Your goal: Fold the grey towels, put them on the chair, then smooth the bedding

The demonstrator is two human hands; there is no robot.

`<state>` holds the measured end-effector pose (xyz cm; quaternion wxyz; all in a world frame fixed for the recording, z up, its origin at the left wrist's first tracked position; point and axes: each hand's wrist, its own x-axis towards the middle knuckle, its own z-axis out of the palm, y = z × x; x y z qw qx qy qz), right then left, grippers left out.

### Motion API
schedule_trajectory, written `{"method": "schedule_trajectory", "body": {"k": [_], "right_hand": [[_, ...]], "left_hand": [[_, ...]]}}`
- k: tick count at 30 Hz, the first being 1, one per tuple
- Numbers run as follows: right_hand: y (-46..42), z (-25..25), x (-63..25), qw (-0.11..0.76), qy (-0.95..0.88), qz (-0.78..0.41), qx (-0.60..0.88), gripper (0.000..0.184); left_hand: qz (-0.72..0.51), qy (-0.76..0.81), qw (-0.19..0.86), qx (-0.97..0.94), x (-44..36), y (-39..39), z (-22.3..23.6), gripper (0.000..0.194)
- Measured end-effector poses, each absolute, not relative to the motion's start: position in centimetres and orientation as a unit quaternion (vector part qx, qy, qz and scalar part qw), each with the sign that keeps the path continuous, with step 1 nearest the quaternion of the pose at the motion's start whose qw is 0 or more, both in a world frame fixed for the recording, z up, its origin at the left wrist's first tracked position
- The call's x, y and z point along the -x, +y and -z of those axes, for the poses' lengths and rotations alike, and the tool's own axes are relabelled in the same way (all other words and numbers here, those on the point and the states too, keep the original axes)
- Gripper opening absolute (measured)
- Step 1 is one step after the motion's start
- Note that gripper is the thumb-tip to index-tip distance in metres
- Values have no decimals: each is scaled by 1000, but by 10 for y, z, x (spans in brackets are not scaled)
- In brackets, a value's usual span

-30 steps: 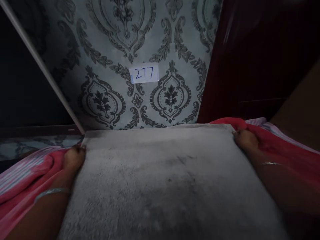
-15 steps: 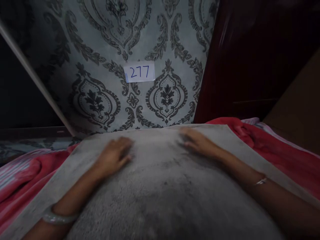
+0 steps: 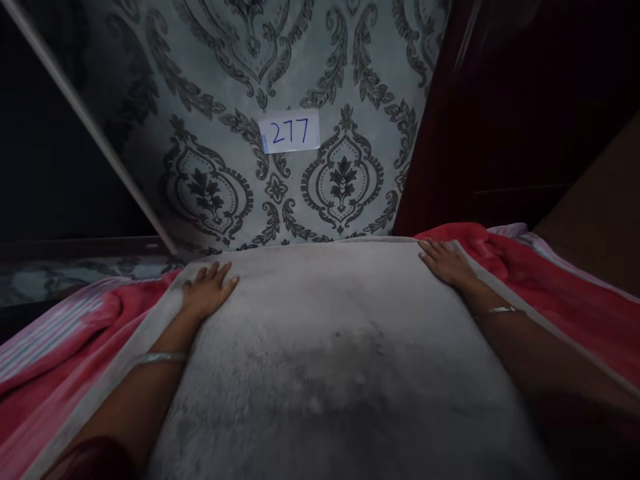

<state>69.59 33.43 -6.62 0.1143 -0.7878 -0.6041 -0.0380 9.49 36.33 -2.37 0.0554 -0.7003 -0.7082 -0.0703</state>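
Observation:
A grey cloth (image 3: 320,313) with darker smudges lies spread out in front of me, its far edge by the wall. On its far left part, my left hand (image 3: 207,290) rests flat with the fingers spread, a pale bangle on that wrist. Near the cloth's far right corner, my right hand (image 3: 445,261) lies palm down, fingers apart, with a thin silver bracelet on the wrist. Neither hand grips anything.
Red fabric (image 3: 565,300) shows past the cloth on both sides, with striped fabric (image 3: 65,320) at the left. Behind stands a patterned wall (image 3: 220,133) bearing a paper marked 277 (image 3: 290,132). A dark red panel (image 3: 480,133) rises at the right.
Both hands have moved outward from nearer the cloth's middle, the left one leftward and the right one rightward. They are now flat on the cloth near its sides. The view has shifted slightly.

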Motion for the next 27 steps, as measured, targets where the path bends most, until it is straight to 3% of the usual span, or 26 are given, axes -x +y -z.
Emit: {"method": "schedule_trajectory", "body": {"k": [6, 12, 15, 20, 27], "right_hand": [[286, 24, -624, 88, -600, -54, 793, 60], [145, 43, -509, 124, -856, -12, 501, 62], [101, 64, -480, 126, -881, -8, 456, 61], [93, 69, -518, 89, -820, 11, 565, 57], [34, 77, -682, 48, -558, -17, 829, 62]], "left_hand": [[-4, -693, -23, 720, -121, 331, -11, 66], [7, -371, -12, 928, -164, 186, 6, 64], [32, -310, -17, 950, -177, 131, 30, 65], [31, -395, 9, 918, -161, 122, 33, 62], [9, -667, 25, 745, -20, 96, 19, 63]]}}
